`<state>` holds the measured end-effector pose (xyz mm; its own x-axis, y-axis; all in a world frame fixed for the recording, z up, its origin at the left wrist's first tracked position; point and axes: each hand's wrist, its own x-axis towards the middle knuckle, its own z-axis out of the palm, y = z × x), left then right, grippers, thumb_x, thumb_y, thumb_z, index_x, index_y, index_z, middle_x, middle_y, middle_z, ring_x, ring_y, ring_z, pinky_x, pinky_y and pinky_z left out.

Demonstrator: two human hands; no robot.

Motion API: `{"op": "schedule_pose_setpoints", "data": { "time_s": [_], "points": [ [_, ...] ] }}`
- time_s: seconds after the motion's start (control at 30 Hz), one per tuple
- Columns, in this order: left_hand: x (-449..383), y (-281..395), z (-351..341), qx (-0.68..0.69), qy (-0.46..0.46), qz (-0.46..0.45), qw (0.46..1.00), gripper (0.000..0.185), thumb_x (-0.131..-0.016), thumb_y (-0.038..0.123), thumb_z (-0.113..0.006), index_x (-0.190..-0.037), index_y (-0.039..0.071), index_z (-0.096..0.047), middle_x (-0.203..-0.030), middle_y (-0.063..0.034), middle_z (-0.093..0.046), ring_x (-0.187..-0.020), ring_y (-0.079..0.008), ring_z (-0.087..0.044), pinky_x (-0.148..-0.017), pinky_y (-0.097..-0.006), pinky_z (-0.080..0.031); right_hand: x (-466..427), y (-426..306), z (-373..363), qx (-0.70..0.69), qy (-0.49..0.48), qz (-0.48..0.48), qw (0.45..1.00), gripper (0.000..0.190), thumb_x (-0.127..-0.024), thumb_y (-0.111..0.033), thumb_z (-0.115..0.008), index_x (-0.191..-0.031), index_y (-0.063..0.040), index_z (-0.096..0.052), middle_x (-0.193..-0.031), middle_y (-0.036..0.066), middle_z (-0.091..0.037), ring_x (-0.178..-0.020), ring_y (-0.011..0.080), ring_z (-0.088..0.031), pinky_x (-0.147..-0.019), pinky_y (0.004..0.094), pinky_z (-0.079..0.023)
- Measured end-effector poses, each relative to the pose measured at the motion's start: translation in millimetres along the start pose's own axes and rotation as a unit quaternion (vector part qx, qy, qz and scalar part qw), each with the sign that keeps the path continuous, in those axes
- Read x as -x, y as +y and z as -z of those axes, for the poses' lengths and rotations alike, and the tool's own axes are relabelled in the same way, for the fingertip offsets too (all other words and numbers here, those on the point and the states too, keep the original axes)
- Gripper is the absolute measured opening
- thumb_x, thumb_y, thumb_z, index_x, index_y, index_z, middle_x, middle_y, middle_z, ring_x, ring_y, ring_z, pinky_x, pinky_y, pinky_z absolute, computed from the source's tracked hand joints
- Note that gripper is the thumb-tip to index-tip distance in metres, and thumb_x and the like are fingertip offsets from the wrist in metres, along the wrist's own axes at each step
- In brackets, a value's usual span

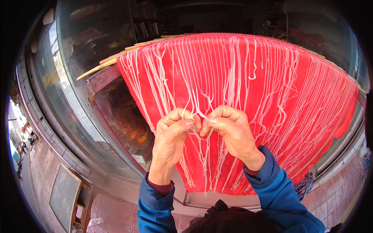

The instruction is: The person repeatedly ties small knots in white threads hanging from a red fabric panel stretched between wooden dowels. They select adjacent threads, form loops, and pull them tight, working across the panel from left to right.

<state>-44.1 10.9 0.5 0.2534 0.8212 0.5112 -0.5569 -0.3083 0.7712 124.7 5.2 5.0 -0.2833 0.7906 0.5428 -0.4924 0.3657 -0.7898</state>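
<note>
Many thin white cords (209,72) hang from a pole along the top, in front of a large red cloth (186,163). At the middle of the cords, my left hand (174,134) pinches pale strands between thumb and index finger. Close to its right, my right hand (230,128) pinches strands the same way, and a short piece of cord runs between the two. Some cords above my hands fork and join. Below them the strands run down in knotted or gathered bunches. The exact shape of the crossing at my fingertips is partly hidden.
Light wooden poles (99,68) stick out at the upper left, over a worn metal frame (105,77). Glass panels (96,35) stand behind and at the left. At lower left, a dark board (64,198) stands on brick paving. A dark bundle of cord (304,185) lies right.
</note>
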Motion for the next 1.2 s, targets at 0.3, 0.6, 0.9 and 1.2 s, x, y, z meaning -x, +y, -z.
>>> {"op": "schedule_pose_setpoints", "data": {
  "time_s": [0.3, 0.6, 0.9, 1.2],
  "points": [
    [1, 0, -1, -0.008, 0.0, -0.014, 1.0, 0.007, -0.085, 0.01, -0.058, -0.084, 0.003, -0.058, -0.076, -0.0104, -0.062, -0.07, -0.017, -0.059, -0.07, -0.0297, -0.046, 4, 1, 1, -0.01, -0.01, 0.004, 1.0, 0.014, -0.091, -0.009, -0.051, -0.085, 0.001, -0.06, -0.075, 0.01, -0.063, -0.072, 0.0156, -0.062, -0.07, 0.0292, -0.05],
    [14, -15, 4, -0.009, 0.035, 0.009, 0.999, 0.01, -0.085, 0.006, -0.062, -0.092, 0.004, -0.057, -0.077, -0.0082, -0.064, -0.074, -0.0138, -0.06, -0.073, -0.0275, -0.047, 18, 19, 6, 0.002, 0.021, -0.036, 0.999, 0.018, -0.094, -0.013, -0.049, -0.101, 0.001, -0.059, -0.081, 0.009, -0.064, -0.075, 0.0155, -0.063, -0.069, 0.0282, -0.051],
    [18, -18, -1, -0.008, 0.069, -0.012, 0.998, 0.029, -0.082, -0.005, -0.061, -0.11, 0.001, -0.054, -0.086, -0.0071, -0.064, -0.077, -0.0124, -0.062, -0.071, -0.0247, -0.049, 24, 18, 6, -0.032, 0.034, -0.04, 0.998, 0.017, -0.091, -0.006, -0.054, -0.105, 0.002, -0.058, -0.084, 0.011, -0.065, -0.075, 0.0147, -0.062, -0.068, 0.0264, -0.05],
    [19, -13, 1, 0.041, 0.034, 0.0, 0.999, 0.03, -0.083, -0.002, -0.059, -0.111, 0.003, -0.053, -0.087, -0.0098, -0.063, -0.072, -0.0135, -0.06, -0.06, -0.0249, -0.047, 25, 13, 8, -0.031, 0.042, -0.03, 0.998, 0.016, -0.089, -0.005, -0.057, -0.103, 0.0, -0.059, -0.083, 0.01, -0.065, -0.07, 0.012, -0.06, -0.063, 0.0228, -0.048]
  ]
}}
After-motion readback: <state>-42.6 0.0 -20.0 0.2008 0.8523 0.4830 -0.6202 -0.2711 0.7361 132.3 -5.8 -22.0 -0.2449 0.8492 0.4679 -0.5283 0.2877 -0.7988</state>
